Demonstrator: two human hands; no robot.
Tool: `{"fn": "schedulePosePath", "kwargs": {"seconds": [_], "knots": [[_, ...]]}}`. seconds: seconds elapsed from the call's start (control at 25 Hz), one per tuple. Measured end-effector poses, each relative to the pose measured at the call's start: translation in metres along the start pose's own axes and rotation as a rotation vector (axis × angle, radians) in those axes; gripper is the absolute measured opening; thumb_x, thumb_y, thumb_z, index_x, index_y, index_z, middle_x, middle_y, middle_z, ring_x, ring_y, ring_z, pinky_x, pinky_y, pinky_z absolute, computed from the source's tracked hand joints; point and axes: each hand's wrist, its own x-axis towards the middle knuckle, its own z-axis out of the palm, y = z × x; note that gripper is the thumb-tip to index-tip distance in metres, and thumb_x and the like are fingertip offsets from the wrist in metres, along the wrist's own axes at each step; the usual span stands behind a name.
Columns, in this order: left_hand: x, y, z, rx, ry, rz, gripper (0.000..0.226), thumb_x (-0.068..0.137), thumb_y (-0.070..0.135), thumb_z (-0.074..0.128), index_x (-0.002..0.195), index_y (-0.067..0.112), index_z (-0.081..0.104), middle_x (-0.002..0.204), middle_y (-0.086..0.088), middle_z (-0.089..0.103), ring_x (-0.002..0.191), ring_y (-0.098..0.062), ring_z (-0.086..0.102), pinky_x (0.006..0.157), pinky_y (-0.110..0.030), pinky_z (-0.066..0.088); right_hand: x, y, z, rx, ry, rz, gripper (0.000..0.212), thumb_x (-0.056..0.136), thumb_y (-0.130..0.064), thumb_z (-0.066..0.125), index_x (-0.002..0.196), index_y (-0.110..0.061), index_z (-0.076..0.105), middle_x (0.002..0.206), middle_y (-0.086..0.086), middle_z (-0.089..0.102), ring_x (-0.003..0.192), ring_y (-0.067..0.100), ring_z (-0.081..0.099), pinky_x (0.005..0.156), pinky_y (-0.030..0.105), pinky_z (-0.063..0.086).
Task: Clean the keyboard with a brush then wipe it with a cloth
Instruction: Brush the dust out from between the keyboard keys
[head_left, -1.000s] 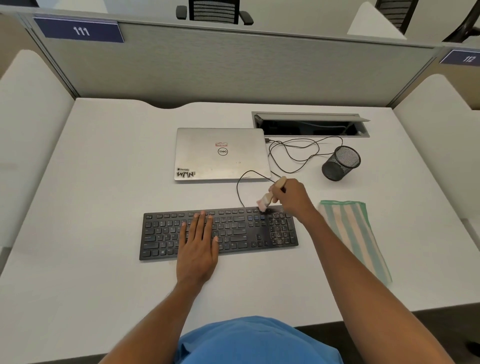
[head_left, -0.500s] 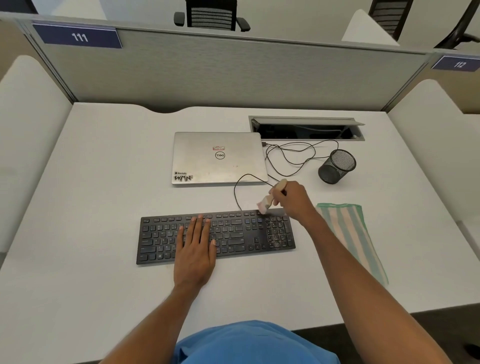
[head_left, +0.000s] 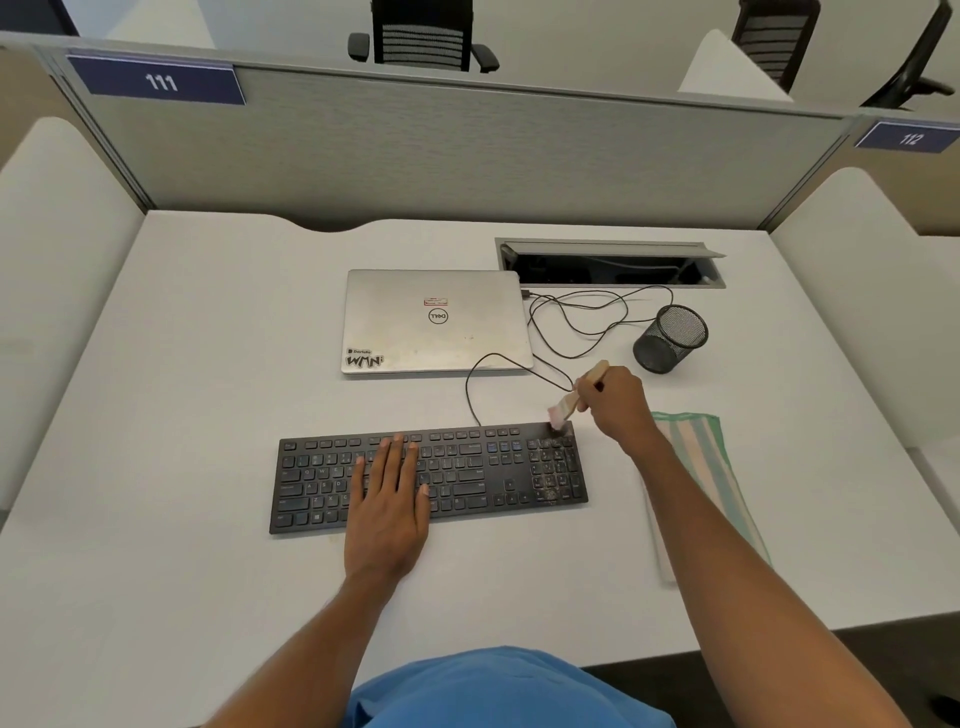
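Blue fabric of the person's shirt fills the bottom centre, and both bare forearms reach up from it over the white desk.

The left hand lies flat on the middle of the black keyboard, fingers straight and close together, palm over the front edge. The keyboard sits at centre frame, its long edge roughly parallel to the desk's near edge, with a wide strip of bare desk in front of it and a broader stretch at the left of the frame.

At the keyboard's upper right corner the right hand curls its fingers round the wooden handle of a small brush. The pale bristles touch the corner above the number pad, which looks dusty. Just right of the keyboard lies a striped cloth, partly hidden behind the right forearm.

Further up, a closed silver laptop lies flat, and a thin black cable loops between it and the keyboard. Right of the loops stands a black mesh cup; only its own mesh shows inside.

Behind it a desk hatch stands with its lid propped open, cables showing in the dark recess. A grey partition closes the far edge, with white side panels at both edges of the frame.
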Motion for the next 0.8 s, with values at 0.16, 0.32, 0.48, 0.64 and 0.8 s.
{"fn": "schedulePosePath", "kwargs": {"seconds": [0.16, 0.32, 0.48, 0.64, 0.8], "knots": [[0.0, -0.001, 0.0, 0.008, -0.002, 0.002, 0.063, 0.109, 0.042, 0.027, 0.167, 0.017, 0.024, 0.175, -0.004, 0.018, 0.164, -0.019, 0.007, 0.132, -0.054, 0.01, 0.0, 0.0, 0.011, 0.015, -0.033, 0.014, 0.031, 0.096, -0.02, 0.058, 0.075, 0.0, 0.071, 0.07, 0.01, 0.072, 0.068, 0.025, 0.064, 0.057, 0.031, 0.045], [0.001, -0.001, 0.0, 0.007, 0.005, 0.005, 0.064, 0.109, 0.041, 0.027, 0.167, 0.017, 0.025, 0.175, -0.005, 0.019, 0.164, -0.02, 0.009, 0.131, -0.054, 0.011, 0.002, 0.018, 0.004, -0.021, 0.079, 0.113, 0.027, 0.094, -0.018, 0.06, 0.082, 0.003, 0.071, 0.079, 0.015, 0.072, 0.077, 0.031, 0.066, 0.062, 0.029, 0.042], [0.0, 0.0, 0.0, 0.008, 0.008, 0.005, 0.064, 0.108, 0.041, 0.028, 0.167, 0.017, 0.026, 0.175, -0.005, 0.02, 0.164, -0.02, 0.009, 0.131, -0.054, 0.011, 0.008, 0.016, 0.003, -0.01, 0.145, 0.163, 0.027, 0.094, -0.02, 0.061, 0.09, 0.005, 0.07, 0.088, 0.019, 0.072, 0.084, 0.035, 0.066, 0.065, 0.033, 0.044], [0.0, 0.0, -0.001, 0.011, 0.007, 0.003, 0.063, 0.109, 0.042, 0.026, 0.166, 0.016, 0.027, 0.174, -0.006, 0.022, 0.163, -0.021, 0.01, 0.131, -0.054, 0.011, 0.006, 0.013, 0.007, 0.011, 0.092, 0.126, 0.027, 0.095, -0.021, 0.061, 0.089, 0.003, 0.071, 0.087, 0.018, 0.073, 0.081, 0.03, 0.065, 0.065, 0.03, 0.042], [0.0, 0.0, -0.001, 0.008, 0.016, 0.008, 0.063, 0.108, 0.041, 0.028, 0.166, 0.016, 0.029, 0.174, -0.006, 0.024, 0.163, -0.021, 0.012, 0.131, -0.054, 0.012, 0.003, 0.02, 0.003, -0.08, 0.123, 0.199, 0.025, 0.094, -0.018, 0.061, 0.097, 0.006, 0.068, 0.096, 0.023, 0.071, 0.093, 0.04, 0.067, 0.072, 0.038, 0.048]]}}
